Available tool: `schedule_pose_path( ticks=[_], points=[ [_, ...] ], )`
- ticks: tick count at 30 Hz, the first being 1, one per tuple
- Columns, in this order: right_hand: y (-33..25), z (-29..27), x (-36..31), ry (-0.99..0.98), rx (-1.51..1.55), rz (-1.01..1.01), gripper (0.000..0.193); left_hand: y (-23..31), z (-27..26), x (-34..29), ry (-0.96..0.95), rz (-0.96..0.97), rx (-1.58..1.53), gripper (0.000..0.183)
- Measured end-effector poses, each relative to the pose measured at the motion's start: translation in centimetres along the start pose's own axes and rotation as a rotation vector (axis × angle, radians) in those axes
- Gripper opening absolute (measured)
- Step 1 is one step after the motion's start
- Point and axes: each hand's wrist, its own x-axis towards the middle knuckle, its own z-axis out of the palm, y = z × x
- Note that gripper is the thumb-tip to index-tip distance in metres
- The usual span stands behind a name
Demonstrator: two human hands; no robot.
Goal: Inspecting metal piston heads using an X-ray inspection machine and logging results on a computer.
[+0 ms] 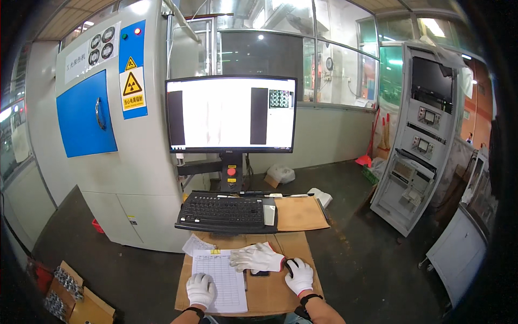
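head view, black mouse [290,265], white gridded sheet [229,287]

Paper form [231,283]: white, printed grid, flat on cardboard [275,302], yellow clip [216,251] at top edge, gloved left hand [200,290] resting on lower left. Computer mouse [290,265]: black, same cardboard, right of form, mostly covered by gloved right hand [300,277].

Two gloved hands [200,291], one mouse [292,265], one gridded form [231,289]
Beyond the hands: one keyboard [222,210], one lit monitor [216,116], one red button [231,171]; farther left, two yellow triangles [131,89], one blue door [83,119]; farther right, one rack [396,208] with two instruments [429,116].
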Motion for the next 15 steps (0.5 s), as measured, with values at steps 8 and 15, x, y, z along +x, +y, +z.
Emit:
schedule_pose_path(
  ticks=[8, 15],
  points=[
    [-0.04, -0.31, 0.09, -0.042, 0.002, 0.012, 0.048, 0.03, 0.07, 0.00, 0.044, 0.032, -0.011, 0.015],
    [-0.10, -0.20, -0.20, -0.025, -0.009, 0.007, 0.048, -0.16, 0.03, -0.16, 0.010, 0.020, -0.011, 0.015]
  ],
)
